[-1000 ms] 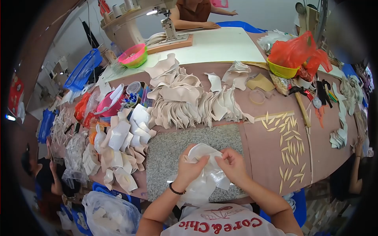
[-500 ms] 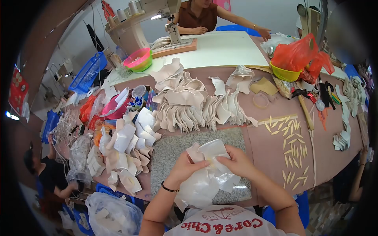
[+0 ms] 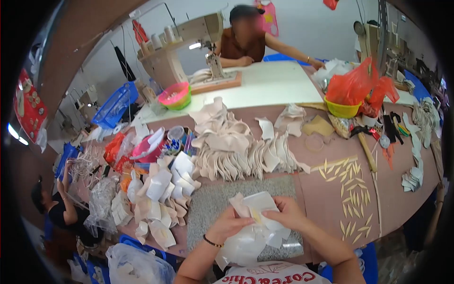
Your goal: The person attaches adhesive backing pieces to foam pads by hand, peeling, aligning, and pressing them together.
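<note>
Between my two hands is a pale pink leather piece (image 3: 240, 205) with a white side (image 3: 262, 200). A small yellowish leaf-shaped strip (image 3: 257, 216) shows on it, between my thumbs. My left hand (image 3: 231, 224) pinches the piece from the left, its thumb on top. From the other side, my right hand (image 3: 289, 214) grips its right edge in the same way. A crinkled translucent plastic sheet (image 3: 243, 244) hangs below the fingers; whether it is joined to the leather I cannot tell. Under the hands lies a speckled grey stone slab (image 3: 208, 199).
Stacked leather pieces (image 3: 227, 158) stand beyond the slab, with white-backed ones (image 3: 158, 187) at left. Yellow leaf-shaped strips (image 3: 350, 189) lie right, near a hammer (image 3: 367, 151). A sewing machine (image 3: 215, 64) and a seated person (image 3: 243, 45) are across the table.
The view has tilted upward, so the table sits lower in it. My hands keep their pinch on the leather piece. The person at far left has raised an arm.
</note>
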Demonstrator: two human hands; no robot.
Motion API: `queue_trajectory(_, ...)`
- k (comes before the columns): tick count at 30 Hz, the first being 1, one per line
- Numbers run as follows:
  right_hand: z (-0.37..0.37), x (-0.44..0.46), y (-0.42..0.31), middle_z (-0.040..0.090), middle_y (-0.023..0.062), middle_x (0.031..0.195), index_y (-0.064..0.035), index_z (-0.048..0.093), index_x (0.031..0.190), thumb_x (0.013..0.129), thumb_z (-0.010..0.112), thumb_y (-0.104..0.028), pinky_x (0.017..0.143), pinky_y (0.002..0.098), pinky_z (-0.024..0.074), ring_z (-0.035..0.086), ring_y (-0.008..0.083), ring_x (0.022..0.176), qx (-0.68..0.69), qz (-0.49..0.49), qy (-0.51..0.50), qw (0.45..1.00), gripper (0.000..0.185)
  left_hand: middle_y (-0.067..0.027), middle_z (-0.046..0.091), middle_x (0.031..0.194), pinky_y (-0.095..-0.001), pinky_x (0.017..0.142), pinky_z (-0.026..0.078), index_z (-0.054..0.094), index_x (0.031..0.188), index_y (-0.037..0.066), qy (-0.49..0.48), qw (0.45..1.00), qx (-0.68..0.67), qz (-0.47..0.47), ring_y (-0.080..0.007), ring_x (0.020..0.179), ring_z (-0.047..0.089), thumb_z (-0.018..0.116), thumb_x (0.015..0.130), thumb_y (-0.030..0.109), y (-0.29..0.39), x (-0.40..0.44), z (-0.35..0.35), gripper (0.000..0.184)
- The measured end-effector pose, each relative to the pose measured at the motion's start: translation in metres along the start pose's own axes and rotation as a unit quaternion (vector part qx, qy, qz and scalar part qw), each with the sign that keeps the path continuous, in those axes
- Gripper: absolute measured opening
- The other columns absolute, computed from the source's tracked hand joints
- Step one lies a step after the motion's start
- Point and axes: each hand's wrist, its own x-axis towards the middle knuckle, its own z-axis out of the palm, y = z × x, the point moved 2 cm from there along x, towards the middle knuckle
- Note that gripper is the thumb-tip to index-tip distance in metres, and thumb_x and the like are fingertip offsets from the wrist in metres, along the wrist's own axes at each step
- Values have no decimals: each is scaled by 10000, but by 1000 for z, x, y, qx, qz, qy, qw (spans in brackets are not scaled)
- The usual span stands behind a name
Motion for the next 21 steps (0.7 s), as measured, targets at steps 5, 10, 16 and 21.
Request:
queue_trajectory(5,2,-1,3,628,35,863,17,582,995,800,662,-100,659,216,477,582,70,754,-33,-24,-26,999,241,-103,557,1155,-367,939,422,455,1216,3,0,999,-35,0,-217,1079,541,605,772,-55,-15,-2,-15,472)
queue_trajectory(10,3,2,0,623,23,842,3,572,973,808,666,-102,647,226,481,585,71,744,13,2,-81,997,217,-105,559,1149,-369,936,423,453,1216,4,3,1000,-28,0,-222,1088,532,601,778,-61,-8,-13,-3,467)
queue_trajectory(16,0,4,9,624,37,852,0,574,963,815,664,-111,619,204,477,587,63,731,-23,-12,-40,999,205,-106,562,1127,-369,922,442,441,1221,-1,73,997,4,12,-227,1063,546,625,763,-75,-10,-17,6,500)
queue_trajectory(21,6,4,12,626,19,857,-3,585,1027,846,637,-175,616,213,466,569,60,716,-50,-10,-42,998,256,-136,603,973,-343,692,502,497,1162,12,159,981,23,109,-238,836,595,566,818,35,-9,-19,18,352)
